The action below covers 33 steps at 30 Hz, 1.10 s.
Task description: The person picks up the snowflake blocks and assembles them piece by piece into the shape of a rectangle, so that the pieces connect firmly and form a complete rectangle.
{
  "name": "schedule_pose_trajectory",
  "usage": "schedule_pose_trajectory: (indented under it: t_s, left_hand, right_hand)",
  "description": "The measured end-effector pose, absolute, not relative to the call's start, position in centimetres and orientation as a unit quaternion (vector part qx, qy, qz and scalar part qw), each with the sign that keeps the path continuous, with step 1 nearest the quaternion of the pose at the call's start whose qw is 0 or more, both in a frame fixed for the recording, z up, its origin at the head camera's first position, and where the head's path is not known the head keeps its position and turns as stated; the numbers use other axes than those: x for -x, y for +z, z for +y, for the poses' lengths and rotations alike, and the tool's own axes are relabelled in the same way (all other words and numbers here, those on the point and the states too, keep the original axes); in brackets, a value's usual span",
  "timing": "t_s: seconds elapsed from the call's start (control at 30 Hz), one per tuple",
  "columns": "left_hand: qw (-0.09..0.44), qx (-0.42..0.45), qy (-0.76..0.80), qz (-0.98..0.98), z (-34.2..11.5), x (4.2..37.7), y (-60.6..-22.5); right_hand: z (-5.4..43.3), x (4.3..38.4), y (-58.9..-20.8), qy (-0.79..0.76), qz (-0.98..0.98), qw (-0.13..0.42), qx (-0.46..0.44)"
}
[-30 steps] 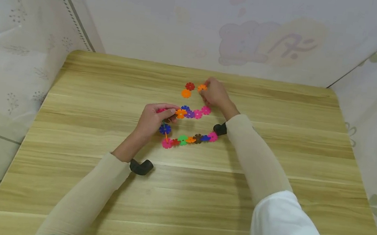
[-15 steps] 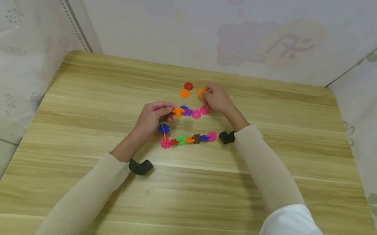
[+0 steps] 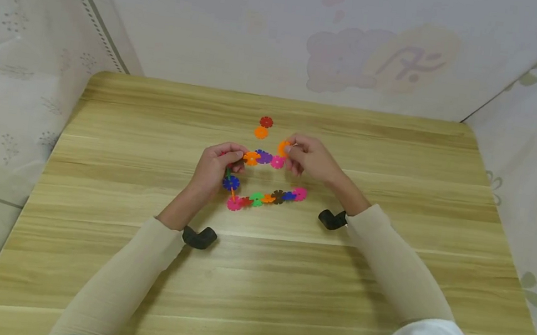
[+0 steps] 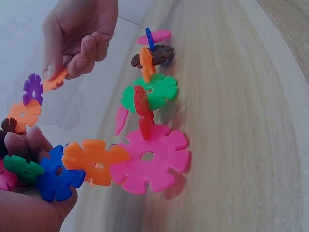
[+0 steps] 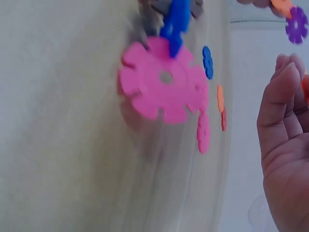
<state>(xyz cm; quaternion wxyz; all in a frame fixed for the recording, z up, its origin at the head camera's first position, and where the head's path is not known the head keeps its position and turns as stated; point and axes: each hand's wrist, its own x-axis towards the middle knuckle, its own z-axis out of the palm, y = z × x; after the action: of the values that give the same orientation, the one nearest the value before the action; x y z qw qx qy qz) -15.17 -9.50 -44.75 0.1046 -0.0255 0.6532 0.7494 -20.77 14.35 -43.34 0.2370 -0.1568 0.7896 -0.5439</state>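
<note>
My left hand (image 3: 210,169) pinches a chain of interlocking plastic flower discs, partly hidden inside its fingers. In the head view, the chain's near stretch runs right from a pink disc (image 3: 234,203) through red, green (image 3: 257,199), orange, brown and blue to another pink disc (image 3: 300,194). An orange disc (image 3: 252,158) and a purple disc (image 3: 265,157) stick out beyond the left fingertips. My right hand (image 3: 317,159) pinches a separate orange disc (image 3: 283,147) between thumb and fingers, close to the purple one. A loose pink disc (image 3: 277,162) shows below it.
A red disc (image 3: 266,122) and an orange disc (image 3: 261,132) lie farther back on the wooden table (image 3: 258,289). A loose blue disc (image 5: 208,63) appears in the right wrist view. Black curved pieces (image 3: 199,237) sit at both wrists. Patterned sheets (image 3: 224,33) rise behind and beside the table.
My right hand has come toward me with its orange disc, from the back discs to beside the chain's purple end. It now covers one loose pink disc. The left hand stays nearly in place.
</note>
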Motion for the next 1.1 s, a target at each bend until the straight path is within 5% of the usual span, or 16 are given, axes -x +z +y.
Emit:
schedule_pose_trajectory:
  t_s: [1.1]
  left_hand:
    - [0.09,0.006,0.694,0.714,-9.2,15.1,-44.5]
  right_hand:
    - [13.3,18.9,-42.3,-0.526,0.787,0.242,0.212]
